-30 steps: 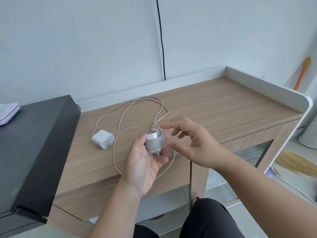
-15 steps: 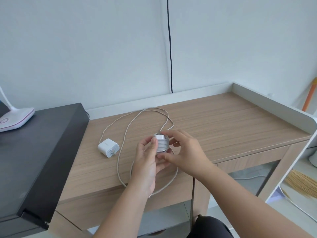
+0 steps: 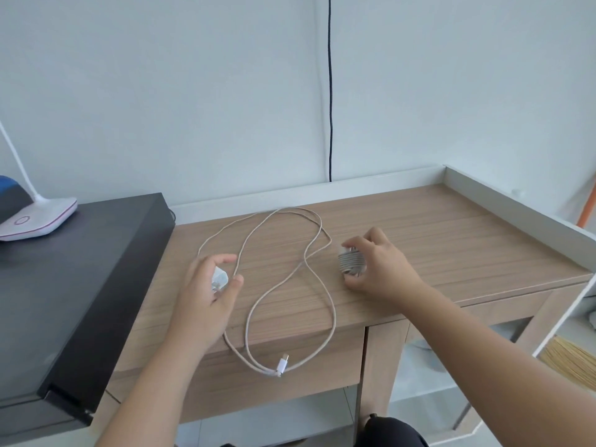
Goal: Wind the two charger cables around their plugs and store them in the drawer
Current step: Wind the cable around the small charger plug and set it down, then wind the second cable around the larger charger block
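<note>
My right hand (image 3: 380, 269) is closed over the wound charger (image 3: 351, 264), a white plug wrapped in grey cable, and holds it down on the wooden desk (image 3: 451, 240). My left hand (image 3: 206, 298) curls around the second white plug (image 3: 221, 276) at the desk's left side, thumb and fingers on either side of it. That plug's loose cable (image 3: 319, 285) lies in long loops across the desk. Its connector end (image 3: 283, 366) hangs over the front edge, in front of the shut drawer (image 3: 322, 359).
A black cabinet (image 3: 80, 285) stands against the desk's left side with a white lamp base (image 3: 38, 221) on it. A white raised rim (image 3: 516, 208) runs along the back and right of the desk. A black cord (image 3: 330, 91) hangs down the wall. A broom (image 3: 571, 356) lies lower right.
Both hands were together on the wound charger. My right hand has now carried it to the right and set it on the desk, and my left hand has moved left onto the second plug.
</note>
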### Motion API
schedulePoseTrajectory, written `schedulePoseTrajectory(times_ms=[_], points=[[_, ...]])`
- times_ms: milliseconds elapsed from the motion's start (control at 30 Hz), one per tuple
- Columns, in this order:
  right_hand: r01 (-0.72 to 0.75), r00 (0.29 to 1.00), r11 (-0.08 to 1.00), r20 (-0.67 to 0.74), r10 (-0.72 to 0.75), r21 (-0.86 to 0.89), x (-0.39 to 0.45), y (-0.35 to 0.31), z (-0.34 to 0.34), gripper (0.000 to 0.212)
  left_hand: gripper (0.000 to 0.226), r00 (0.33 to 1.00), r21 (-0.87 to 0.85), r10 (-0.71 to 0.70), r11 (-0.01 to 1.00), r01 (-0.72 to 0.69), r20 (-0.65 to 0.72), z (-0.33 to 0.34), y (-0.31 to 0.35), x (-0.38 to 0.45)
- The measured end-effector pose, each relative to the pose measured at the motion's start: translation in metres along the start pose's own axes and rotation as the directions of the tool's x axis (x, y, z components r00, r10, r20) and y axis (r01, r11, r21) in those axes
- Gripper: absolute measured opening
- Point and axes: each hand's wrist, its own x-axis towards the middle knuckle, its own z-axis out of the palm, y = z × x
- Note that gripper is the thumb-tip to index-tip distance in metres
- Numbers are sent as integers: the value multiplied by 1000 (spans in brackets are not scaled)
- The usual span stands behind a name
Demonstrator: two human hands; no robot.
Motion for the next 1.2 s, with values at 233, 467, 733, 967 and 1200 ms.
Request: schedulePoseTrajectory(times_ms=[233,467,733,967,1200], points=[[-94,996,993,-5,94,78,4,3,10,66,38,979,421,-178,899,119,104,-16,-42,28],[-141,980,974,-112,162,175,-8,11,13,86,41,925,452,-316,871,193,214,-18,-50,28],[3,955,999,-296,8,36,-26,7,19,69,9,920,306,-350,908,287,175,-20,-42,33],[194,945,980,-260,-199,-44,-32,-33,39,51,61,890,368,-455,834,411,37,-21,-46,32],[301,951,951,46,-305,77,-24,-73,50,52,42,818,16,-555,829,560,153,-35,-41,12]])
